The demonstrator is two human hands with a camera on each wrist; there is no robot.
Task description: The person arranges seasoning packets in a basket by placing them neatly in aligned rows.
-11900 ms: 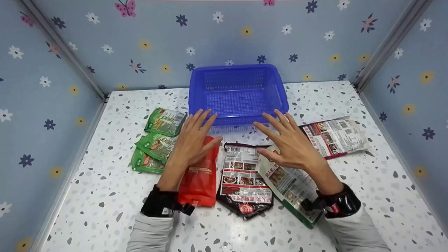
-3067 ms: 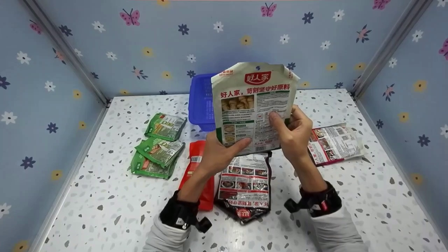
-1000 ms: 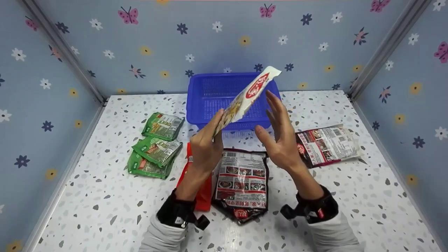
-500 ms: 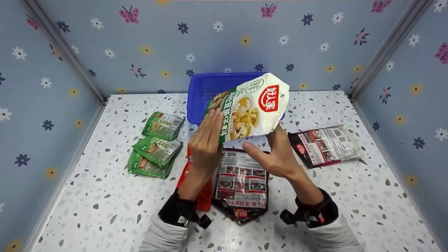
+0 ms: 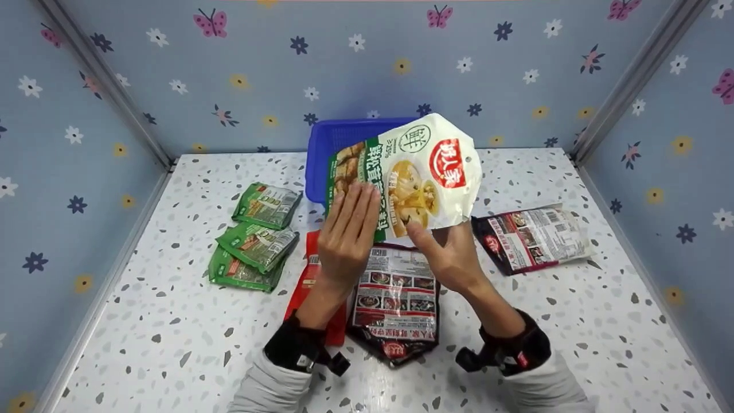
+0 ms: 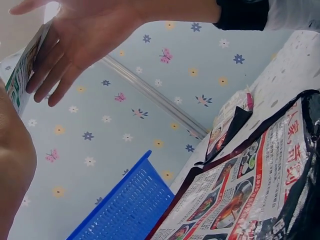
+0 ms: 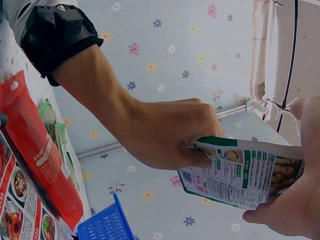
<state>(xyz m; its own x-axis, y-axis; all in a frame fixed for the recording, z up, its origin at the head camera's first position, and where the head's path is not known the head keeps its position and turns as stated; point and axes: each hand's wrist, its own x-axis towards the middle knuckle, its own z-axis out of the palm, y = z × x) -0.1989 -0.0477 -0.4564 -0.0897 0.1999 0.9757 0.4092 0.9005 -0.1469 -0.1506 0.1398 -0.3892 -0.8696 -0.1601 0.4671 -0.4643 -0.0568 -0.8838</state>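
Raised above the table in the head view is a white and green food pouch (image 5: 427, 178), its front with pictured soup facing up and its top edge tilted to the right. My left hand (image 5: 347, 244) grips its green end, fingers flat across the front and thumb behind, as the right wrist view shows on the pouch's back (image 7: 245, 170). My right hand (image 5: 450, 252) holds the lower edge near the white end, thumb on the front and fingers behind. In the left wrist view the right hand's fingers (image 6: 57, 67) lie along the pouch's back.
Behind the pouch stands a blue plastic basket (image 5: 324, 163), partly covered. On the speckled table (image 5: 172, 344) lie a black-edged pouch (image 5: 395, 304), a red pouch (image 5: 309, 287), several green packets (image 5: 258, 246) at left and a white-ended pouch (image 5: 533, 238) at right.
The pouch, lifted from the table, first showed its back, then was turned edge-on; now its front faces up. My right hand, apart from it a second ago, holds it again.
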